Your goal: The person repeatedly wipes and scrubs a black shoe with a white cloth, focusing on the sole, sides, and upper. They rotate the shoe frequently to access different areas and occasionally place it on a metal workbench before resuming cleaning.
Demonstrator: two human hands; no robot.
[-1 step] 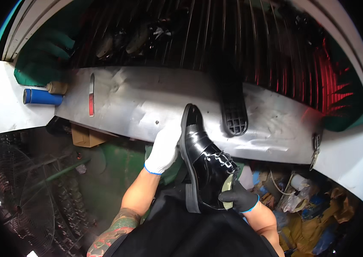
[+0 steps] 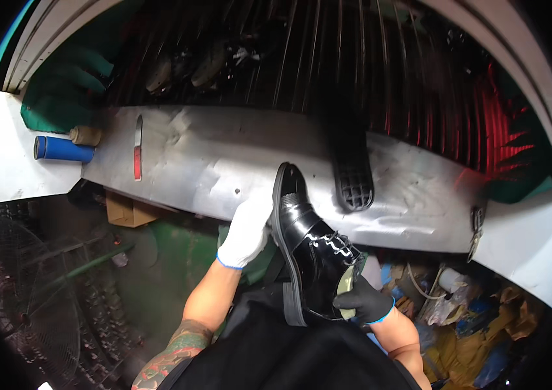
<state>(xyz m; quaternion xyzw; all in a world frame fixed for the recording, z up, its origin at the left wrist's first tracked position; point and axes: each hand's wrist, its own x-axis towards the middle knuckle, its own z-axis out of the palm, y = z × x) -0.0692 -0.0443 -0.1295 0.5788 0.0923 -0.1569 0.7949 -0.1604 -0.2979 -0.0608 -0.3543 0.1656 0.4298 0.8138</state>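
Note:
A glossy black lace-up dress shoe (image 2: 307, 244) is held tilted on its side in front of me, toe pointing away and sole facing left. A pale green insert (image 2: 345, 286) fills its opening. My right hand (image 2: 360, 299), in a black glove, is closed around that insert at the ankle end. Against the sole near the toe rests my left hand (image 2: 248, 227) in a white glove, gripping the shoe from the left. Its fingertips are partly hidden by glare and the shoe. Farther right, a black shoe sole (image 2: 356, 188) lies tread up over the metal plate's edge.
Beyond the shoe runs a dented metal plate (image 2: 204, 156), with a red-handled knife (image 2: 138, 153) on its left part. Dark rollers (image 2: 380, 78) carry more shoes (image 2: 214, 68) behind it. A blue roll (image 2: 64, 149) lies at left; a fan (image 2: 22, 305) stands lower left.
The view has shifted slightly, so the metal plate sits a little lower. The shoe's toe is slightly lower too, with both hands keeping their places on it.

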